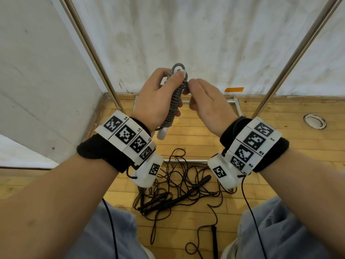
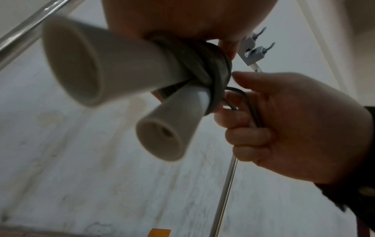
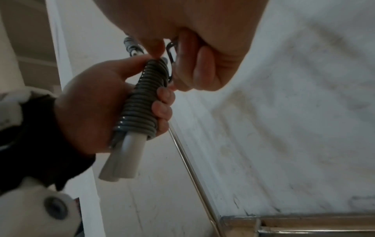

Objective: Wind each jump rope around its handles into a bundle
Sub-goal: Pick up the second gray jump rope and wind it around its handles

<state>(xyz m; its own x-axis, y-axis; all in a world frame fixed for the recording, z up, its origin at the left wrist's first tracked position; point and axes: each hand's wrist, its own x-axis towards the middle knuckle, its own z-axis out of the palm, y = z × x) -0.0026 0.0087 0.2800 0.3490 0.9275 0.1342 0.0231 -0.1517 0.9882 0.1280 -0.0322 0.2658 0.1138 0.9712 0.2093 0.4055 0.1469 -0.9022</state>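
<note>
A grey jump rope (image 1: pixel 174 101) is coiled tightly round its two white handles (image 2: pixel 113 64) into a bundle (image 3: pixel 140 104). My left hand (image 1: pixel 158 98) grips this bundle upright at chest height, thumb on its top. My right hand (image 1: pixel 203 101) is just to the right of it, its fingers (image 2: pixel 243 121) curled round a short loop of the grey cord (image 2: pixel 241 99) at the bundle's upper end. On the floor below lie loose black jump ropes (image 1: pixel 179 189) in a tangle, with black handles (image 1: pixel 160 200) among the cords.
Wooden floor (image 1: pixel 280 146) with white walls behind and to the left. Two slanted metal poles (image 1: pixel 93 53) frame the space, and a low metal rail (image 1: pixel 186 161) crosses the floor. A round metal floor fitting (image 1: pixel 315 121) sits at right. My knees (image 1: pixel 104 236) are at the bottom.
</note>
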